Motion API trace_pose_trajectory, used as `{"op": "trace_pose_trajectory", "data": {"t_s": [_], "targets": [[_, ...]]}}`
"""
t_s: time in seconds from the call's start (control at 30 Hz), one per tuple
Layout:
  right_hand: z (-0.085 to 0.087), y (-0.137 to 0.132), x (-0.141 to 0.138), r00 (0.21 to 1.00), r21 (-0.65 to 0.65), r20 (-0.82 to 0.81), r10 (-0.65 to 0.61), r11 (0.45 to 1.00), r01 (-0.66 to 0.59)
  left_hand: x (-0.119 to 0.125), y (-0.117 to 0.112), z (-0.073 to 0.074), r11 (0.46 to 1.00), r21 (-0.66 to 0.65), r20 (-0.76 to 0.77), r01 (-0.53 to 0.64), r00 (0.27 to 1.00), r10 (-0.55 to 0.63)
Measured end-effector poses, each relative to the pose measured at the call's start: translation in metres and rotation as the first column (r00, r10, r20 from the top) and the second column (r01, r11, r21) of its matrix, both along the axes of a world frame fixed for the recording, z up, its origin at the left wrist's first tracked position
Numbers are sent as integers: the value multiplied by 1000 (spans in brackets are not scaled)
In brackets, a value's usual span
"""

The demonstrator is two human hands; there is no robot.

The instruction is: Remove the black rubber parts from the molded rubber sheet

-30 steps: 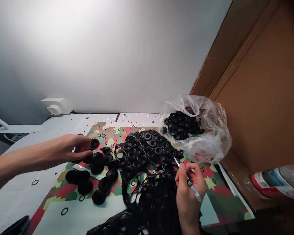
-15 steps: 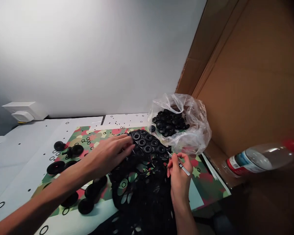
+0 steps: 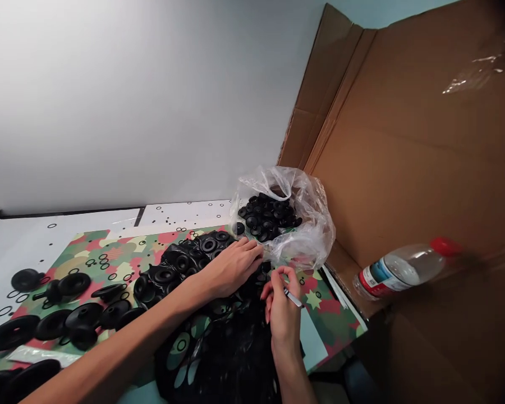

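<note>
My left hand (image 3: 232, 266) lies on a black rubber sheet (image 3: 180, 264) moulded with round ring-shaped parts, its fingers curled over the sheet's right end. My right hand (image 3: 281, 306) is just right of it, fingers pinched round a thin silver tool (image 3: 293, 298) held close to the sheet's edge. The lower part of the sheet (image 3: 227, 353) is a web of punched-out holes hanging toward me. A clear plastic bag (image 3: 307, 224) holding several loose black rubber parts (image 3: 266, 214) sits right behind both hands.
Black round rubber caps (image 3: 54, 325) lie on the left of a camouflage-patterned mat (image 3: 109, 249), with small black rings scattered about. A large brown cardboard box (image 3: 412, 151) stands at the right. A plastic water bottle (image 3: 399, 269) with a red cap lies beside it.
My left hand has moved right from the loose caps onto the moulded sheet and now grips its right end. The view has swung to the right. My right hand keeps the tool.
</note>
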State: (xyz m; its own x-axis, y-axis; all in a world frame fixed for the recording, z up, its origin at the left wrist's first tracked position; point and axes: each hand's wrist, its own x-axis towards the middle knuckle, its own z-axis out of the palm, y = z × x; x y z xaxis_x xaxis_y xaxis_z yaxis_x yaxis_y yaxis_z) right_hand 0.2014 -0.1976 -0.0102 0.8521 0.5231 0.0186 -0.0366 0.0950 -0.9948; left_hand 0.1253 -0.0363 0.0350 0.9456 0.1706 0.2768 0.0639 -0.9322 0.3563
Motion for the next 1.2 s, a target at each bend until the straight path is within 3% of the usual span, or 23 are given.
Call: {"op": "trace_pose_trajectory", "data": {"t_s": [0.2,0.5,0.83,1.2], "targets": [[8,-3,0,982,-9,-180,58,998,-60,-4,5,-3,992,-122,33,28,999,-24],[13,-8,-3,985,22,-150,81,997,-79,-2,9,-8,966,-257,39,-6,999,17],[13,-11,-4,995,-9,-99,34,999,-35,1,7,-12,973,-229,42,-12,999,22],[14,-16,-11,979,-136,188,76,989,-51,0,5,-10,987,-151,30,51,998,-47]]}}
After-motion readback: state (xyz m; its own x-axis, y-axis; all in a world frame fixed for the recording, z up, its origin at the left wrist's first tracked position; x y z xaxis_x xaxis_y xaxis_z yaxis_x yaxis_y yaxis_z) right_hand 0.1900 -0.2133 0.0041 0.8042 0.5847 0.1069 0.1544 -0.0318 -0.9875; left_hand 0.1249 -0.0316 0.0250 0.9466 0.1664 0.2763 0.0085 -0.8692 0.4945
